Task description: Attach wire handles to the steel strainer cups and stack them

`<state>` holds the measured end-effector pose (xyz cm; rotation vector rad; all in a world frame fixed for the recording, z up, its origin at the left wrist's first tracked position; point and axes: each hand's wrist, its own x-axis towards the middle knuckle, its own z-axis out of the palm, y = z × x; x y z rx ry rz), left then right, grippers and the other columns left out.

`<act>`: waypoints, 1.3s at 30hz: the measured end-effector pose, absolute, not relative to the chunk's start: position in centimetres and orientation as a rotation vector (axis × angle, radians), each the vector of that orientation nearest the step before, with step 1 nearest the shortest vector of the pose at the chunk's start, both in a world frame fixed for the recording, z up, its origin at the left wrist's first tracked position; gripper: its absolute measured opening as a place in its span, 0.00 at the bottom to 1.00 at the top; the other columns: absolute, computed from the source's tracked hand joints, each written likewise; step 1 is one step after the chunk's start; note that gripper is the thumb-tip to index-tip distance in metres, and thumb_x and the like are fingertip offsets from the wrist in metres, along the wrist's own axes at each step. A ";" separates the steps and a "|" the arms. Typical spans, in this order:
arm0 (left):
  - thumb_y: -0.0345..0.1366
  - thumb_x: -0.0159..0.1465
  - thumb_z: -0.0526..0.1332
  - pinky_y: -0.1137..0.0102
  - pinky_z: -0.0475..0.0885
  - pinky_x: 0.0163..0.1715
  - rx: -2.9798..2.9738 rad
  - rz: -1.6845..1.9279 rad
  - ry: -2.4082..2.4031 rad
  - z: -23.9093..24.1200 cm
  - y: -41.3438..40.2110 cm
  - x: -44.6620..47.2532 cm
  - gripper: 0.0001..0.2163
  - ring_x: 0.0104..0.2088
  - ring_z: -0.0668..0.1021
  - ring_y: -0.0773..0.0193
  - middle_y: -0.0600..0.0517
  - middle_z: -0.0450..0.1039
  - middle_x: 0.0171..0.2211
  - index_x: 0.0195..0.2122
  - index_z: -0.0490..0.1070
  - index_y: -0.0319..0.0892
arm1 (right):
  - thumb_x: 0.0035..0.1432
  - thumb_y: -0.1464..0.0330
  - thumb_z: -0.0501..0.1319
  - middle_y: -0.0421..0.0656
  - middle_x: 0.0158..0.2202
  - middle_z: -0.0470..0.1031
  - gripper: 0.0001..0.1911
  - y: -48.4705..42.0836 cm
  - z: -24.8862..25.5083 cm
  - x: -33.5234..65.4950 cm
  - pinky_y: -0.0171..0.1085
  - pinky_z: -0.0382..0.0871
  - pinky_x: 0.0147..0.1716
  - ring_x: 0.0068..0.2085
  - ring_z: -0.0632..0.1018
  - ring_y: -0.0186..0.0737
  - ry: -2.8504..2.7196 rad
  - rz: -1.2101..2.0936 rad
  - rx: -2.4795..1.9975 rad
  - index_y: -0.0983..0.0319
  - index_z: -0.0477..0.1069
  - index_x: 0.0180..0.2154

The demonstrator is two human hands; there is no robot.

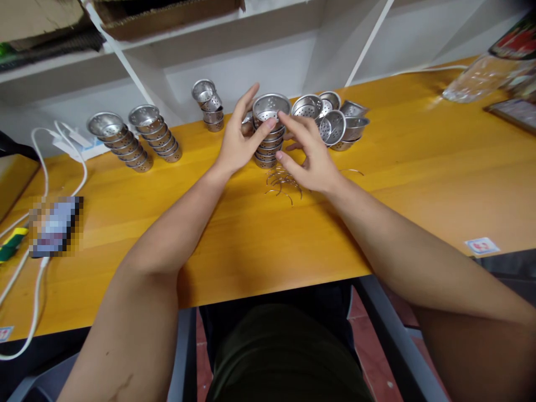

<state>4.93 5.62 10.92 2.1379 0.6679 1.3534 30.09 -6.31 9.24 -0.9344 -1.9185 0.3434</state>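
Observation:
A stack of perforated metal strainer cups (268,149) stands upright on the table in front of me. My left hand (239,137) is at its left side, fingers apart, the thumb reaching across the front of the top cup. On the right side is my right hand (310,153), its index fingertip near the top cup's rim and its thumb lower down, apart from the index. Whether the fingertips press on the cups I cannot tell. Several thin curved wires (285,181) lie in a loose pile just below the stack, partly beside my right thumb.
More stacked strainer cups (144,162) stand at the left, with a shorter stack (213,118) farther back. Loose cups (335,127) lie heaped to the right. A phone (56,226), a white cable (36,312) and a plastic bottle (477,81) are on the table (259,245).

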 end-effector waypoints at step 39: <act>0.86 0.80 0.58 0.45 0.73 0.93 2.132 1.311 0.682 9.9 5.9 5.0 0.49 0.89 0.79 0.40 0.40 0.80 0.85 0.89 0.71 0.59 | 0.82 0.25 0.61 0.54 0.86 0.72 0.58 -4.5 7.2 30.8 0.71 0.94 0.70 0.76 0.86 0.75 -1.869 0.311 -0.917 0.38 0.52 0.99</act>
